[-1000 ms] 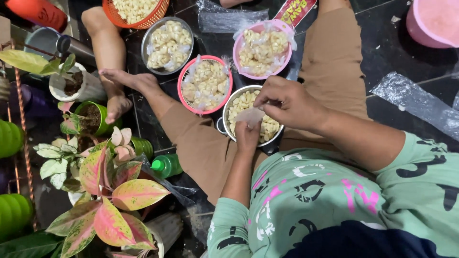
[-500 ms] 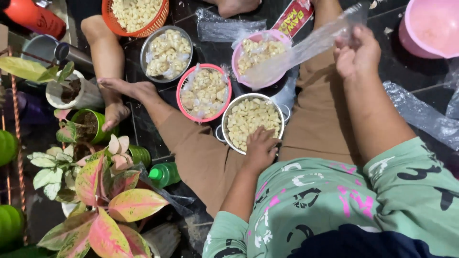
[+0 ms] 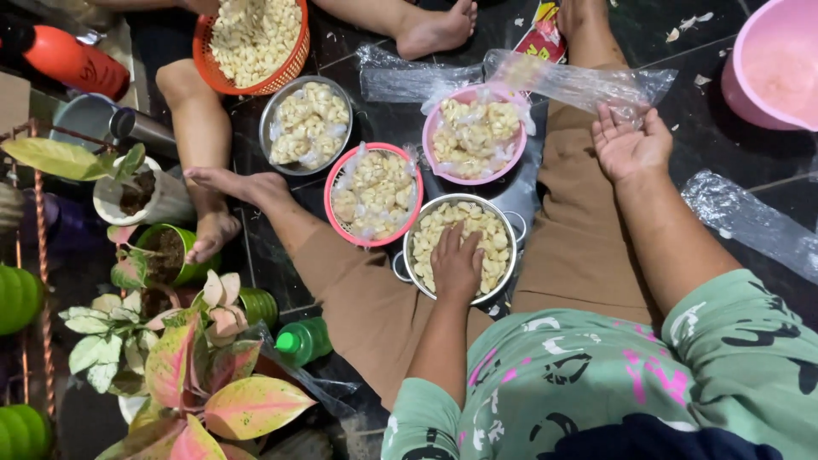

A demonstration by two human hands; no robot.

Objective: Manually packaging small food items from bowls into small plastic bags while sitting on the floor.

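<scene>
Left hand (image 3: 457, 262): palm down, fingers spread in the steel colander (image 3: 460, 247) of pale peeled pieces between the knees, gathering. Right hand (image 3: 629, 146): open, palm up, fingertips touching a clear plastic bag (image 3: 579, 83) on the far floor. Filled pink baskets beyond.

The person wears a green short-sleeved top (image 3: 596, 375) printed with black, white and pink squiggles, the sleeves ending above the elbows. A dark blue patch shows at the bottom of the top. Plain brown trousers (image 3: 358, 290) cover both legs down to the calves. Both hands, left (image 3: 457, 266) and right (image 3: 630, 146), are bare, without rings or watch, and the feet (image 3: 247, 186) are bare too.
</scene>
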